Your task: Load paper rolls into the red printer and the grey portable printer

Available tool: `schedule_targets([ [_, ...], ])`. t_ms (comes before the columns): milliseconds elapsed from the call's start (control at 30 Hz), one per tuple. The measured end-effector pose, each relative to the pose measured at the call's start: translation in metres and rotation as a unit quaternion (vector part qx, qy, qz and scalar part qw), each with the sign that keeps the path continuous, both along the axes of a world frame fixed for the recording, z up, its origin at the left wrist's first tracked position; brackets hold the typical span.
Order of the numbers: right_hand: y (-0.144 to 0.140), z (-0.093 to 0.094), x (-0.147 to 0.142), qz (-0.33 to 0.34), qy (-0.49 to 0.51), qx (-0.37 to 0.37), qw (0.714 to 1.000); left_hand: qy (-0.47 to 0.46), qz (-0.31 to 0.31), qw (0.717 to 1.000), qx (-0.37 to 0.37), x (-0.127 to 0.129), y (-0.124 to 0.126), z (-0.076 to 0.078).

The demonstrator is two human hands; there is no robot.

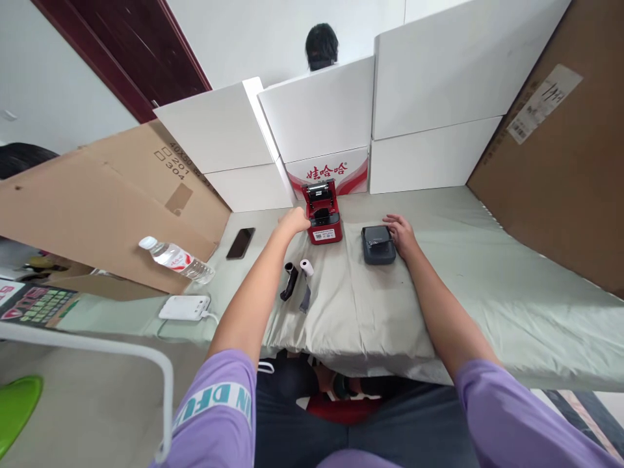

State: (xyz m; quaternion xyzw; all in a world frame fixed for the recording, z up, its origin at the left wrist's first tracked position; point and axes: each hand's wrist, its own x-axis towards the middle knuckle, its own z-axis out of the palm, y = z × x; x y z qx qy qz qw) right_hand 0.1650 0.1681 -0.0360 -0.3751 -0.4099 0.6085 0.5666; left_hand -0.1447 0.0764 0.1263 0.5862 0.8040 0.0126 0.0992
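A small red and black printer [325,233] stands on the cloth with its lid raised, showing a roller inside. My left hand [294,221] is at its left side, fingers curled against the edge and partly hidden. To the right lies a dark grey box-shaped device [377,246], its top cover seemingly shut. My right hand [400,234] rests beside that device, fingers apart, touching or nearly touching its right edge. In front of the red printer are a black ribbon roll [290,283] and a white roll [307,268] with a dark strip trailing from it.
A phone [240,243], a water bottle [178,260] and a white power bank [185,307] with a cable are at the left. White boxes [319,110] wall the back, and cardboard [560,149] stands at the right. A person's head [322,47] shows behind the boxes.
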Motion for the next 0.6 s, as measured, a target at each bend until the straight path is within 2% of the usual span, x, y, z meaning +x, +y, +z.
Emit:
schedule_targets([
  [133,-0.002,0.003,0.001,0.009,0.016,-0.010,1.000,0.029,0.000,0.997,0.066,-0.009,0.031,0.013],
  [200,-0.003,0.005,0.001,0.014,0.019,-0.016,1.000,-0.001,-0.054,0.996,0.076,-0.012,0.052,0.012],
  [267,-0.003,0.006,0.002,0.019,0.024,-0.020,0.999,-0.026,-0.132,0.991,0.009,-0.010,0.071,0.006],
  [333,-0.003,0.007,0.003,0.022,0.030,-0.020,0.999,-0.002,-0.165,0.984,-0.068,-0.002,0.086,-0.004],
  [467,-0.002,0.006,0.004,0.030,0.035,-0.026,0.999,0.065,-0.133,0.983,-0.107,0.016,0.100,-0.019],
  [533,-0.001,0.005,0.004,0.031,0.033,-0.026,0.999,0.072,-0.129,0.983,-0.106,0.019,0.102,-0.019],
  [600,0.000,0.004,0.003,0.029,0.030,-0.025,0.999,0.089,-0.139,0.983,-0.081,0.016,0.099,-0.011],
])
